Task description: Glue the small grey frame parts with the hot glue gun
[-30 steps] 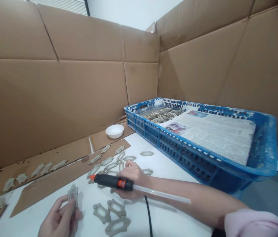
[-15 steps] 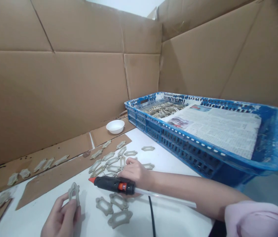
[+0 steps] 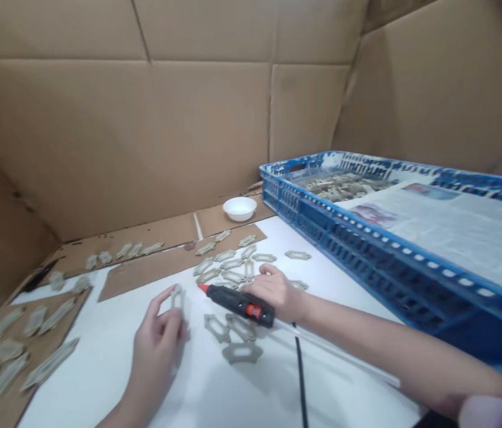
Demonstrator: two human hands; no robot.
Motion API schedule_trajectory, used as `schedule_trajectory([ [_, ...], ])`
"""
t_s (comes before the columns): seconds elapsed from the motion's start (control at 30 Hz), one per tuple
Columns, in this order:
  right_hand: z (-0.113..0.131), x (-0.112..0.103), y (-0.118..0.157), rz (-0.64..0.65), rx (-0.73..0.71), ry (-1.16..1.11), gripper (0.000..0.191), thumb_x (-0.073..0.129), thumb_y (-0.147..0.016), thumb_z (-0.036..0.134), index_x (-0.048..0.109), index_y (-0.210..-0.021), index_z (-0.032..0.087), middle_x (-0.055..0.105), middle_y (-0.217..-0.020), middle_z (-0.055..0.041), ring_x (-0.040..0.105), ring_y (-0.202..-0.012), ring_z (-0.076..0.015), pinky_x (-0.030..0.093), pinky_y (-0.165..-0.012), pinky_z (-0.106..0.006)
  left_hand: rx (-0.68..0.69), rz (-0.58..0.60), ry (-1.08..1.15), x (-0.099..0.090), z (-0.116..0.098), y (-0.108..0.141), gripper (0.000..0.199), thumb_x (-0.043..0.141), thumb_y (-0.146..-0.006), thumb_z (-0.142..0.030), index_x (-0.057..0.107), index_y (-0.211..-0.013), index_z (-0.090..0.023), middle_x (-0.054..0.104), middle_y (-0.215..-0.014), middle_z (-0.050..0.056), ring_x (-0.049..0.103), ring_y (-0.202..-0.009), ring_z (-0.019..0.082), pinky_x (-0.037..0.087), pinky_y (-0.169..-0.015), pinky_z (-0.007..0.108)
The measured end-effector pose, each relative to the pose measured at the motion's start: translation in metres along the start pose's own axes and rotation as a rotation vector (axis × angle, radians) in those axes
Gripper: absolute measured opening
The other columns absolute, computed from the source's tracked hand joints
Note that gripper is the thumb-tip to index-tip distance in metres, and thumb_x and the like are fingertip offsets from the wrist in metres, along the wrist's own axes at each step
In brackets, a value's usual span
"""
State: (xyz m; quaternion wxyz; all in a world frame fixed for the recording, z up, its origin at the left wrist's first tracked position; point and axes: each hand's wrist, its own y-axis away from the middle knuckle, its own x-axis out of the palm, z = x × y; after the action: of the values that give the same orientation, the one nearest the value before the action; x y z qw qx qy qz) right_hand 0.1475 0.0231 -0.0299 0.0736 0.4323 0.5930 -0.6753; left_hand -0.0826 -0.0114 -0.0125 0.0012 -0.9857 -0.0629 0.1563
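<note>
The glue gun (image 3: 239, 304) is black with an orange patch and a red tip. The little frames (image 3: 242, 353) are gray-brown. At two o'clock, the basket (image 3: 366, 246) is bright blue with white dots on its rim, and at twelve o'clock the bowl (image 3: 239, 208) is white.

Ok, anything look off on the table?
A small dark brown lump sits on the tan cardboard sheet beside the pale scalloped frame pieces; its colour doesn't match them. Too small to tell what it is.

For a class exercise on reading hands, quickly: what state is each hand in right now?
Left hand: closed, holding a small scalloped frame piece between thumb and fingers.
Right hand: closed, holding a hot glue gun.
</note>
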Motion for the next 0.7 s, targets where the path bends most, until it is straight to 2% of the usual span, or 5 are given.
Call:
schedule_trajectory([
  [0.2, 0.0058, -0.0074, -0.0046, 0.024, -0.010, -0.035, 0.020, 0.035, -0.084, 0.023, 0.052, -0.084, 0.012, 0.055, -0.057, -0.0016, 0.044, -0.050, -0.0113, 0.031, -0.060, -0.029, 0.010, 0.067, 0.053, -0.0023, -0.0079, 0.0052, 0.048, 0.045, -0.078, -0.035, 0.038, -0.125, -0.023, 0.046, -0.046, -0.007, 0.030, -0.037, 0.007, 0.026, -0.036, 0.014],
  [0.33, 0.0090, -0.0093, -0.0071, 0.048, -0.029, -0.047, 0.020, 0.033, -0.084, 0.018, 0.052, -0.086, 0.012, 0.055, -0.057, -0.0017, 0.043, -0.049, -0.0109, 0.030, -0.059, -0.029, -0.005, 0.098, 0.047, -0.0047, -0.0065, 0.0054, 0.047, 0.046, -0.078, -0.035, 0.042, -0.122, -0.018, 0.046, -0.045, -0.006, 0.028, -0.036, 0.006, 0.024, -0.035, 0.015],
  [0.7, 0.0108, -0.0037, -0.0067, 0.092, -0.082, -0.047, 0.019, 0.033, -0.080, 0.016, 0.050, -0.085, 0.013, 0.054, -0.057, -0.0023, 0.045, -0.050, -0.0122, 0.030, -0.059, -0.029, -0.004, 0.127, 0.074, -0.0017, -0.0009, 0.0089, 0.038, 0.045, -0.079, -0.032, 0.046, -0.113, -0.016, 0.042, -0.045, -0.006, 0.031, -0.042, 0.007, 0.026, -0.042, 0.016],
])
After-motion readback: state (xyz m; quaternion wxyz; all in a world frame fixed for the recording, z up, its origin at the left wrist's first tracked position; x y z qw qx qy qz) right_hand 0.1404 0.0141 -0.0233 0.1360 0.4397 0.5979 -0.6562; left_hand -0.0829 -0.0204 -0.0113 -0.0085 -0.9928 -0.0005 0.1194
